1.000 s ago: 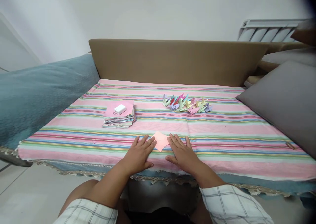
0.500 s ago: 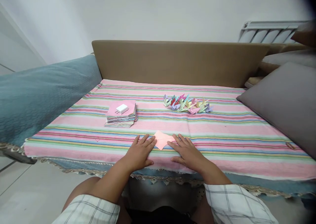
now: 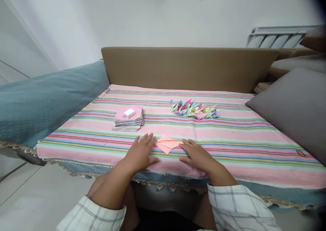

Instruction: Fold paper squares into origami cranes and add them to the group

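Note:
A folded piece of salmon-pink origami paper lies flat on the striped cloth, kite-like in outline with visible layers. My left hand rests palm down just left of it, fingers stretched out, close to its left corner. On the other side my right hand lies palm down, its fingers spread and the tips touching or nearly touching the paper's right corner. Neither hand grips anything.
A stack of square paper with a white charger plug on top stands at left. Several folded paper cranes lie in a group behind the paper. A grey cushion is at right, and the brown backrest closes the far side.
My left hand has shifted left off the paper, and my right hand has drawn slightly right. More of the folded paper shows now. The camera view has tilted up a little.

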`<state>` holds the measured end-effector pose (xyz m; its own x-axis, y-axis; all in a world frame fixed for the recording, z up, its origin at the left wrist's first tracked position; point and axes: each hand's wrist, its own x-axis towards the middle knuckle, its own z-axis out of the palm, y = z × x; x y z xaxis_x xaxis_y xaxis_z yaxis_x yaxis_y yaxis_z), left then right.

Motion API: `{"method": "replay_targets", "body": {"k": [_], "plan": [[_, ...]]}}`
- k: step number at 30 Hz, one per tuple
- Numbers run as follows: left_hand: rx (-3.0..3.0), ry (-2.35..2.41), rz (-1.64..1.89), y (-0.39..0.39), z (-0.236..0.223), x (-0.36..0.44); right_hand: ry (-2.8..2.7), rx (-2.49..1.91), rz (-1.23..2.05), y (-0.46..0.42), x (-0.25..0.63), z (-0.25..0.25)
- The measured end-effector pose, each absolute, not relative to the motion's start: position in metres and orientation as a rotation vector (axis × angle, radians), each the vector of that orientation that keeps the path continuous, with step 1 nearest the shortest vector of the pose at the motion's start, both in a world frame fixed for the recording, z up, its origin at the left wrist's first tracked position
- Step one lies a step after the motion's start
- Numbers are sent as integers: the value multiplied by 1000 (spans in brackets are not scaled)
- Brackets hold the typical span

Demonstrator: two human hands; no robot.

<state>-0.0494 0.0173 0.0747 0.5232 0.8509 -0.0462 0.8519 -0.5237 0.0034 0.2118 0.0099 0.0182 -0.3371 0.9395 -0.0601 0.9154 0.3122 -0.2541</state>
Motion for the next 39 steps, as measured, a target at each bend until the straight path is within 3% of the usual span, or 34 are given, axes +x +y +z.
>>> {"method": "replay_targets", "body": {"k": [4, 11, 16, 25, 39], "plan": [[2933, 1194, 59, 10, 75, -12, -2519, -1722, 333, 12, 209, 22], [2947, 1301, 65, 19, 19, 3, -2519, -1672, 332, 9, 213, 26], [2956, 1271, 134, 21, -2, -8, -2190, -1656, 115, 9, 187, 27], [2857, 1281, 248, 17, -4, -9, -2325, -1558, 74, 11, 148, -8], [2796, 1439, 129, 14, 1, -39, -2371, -1628, 59, 7, 154, -10]]}}
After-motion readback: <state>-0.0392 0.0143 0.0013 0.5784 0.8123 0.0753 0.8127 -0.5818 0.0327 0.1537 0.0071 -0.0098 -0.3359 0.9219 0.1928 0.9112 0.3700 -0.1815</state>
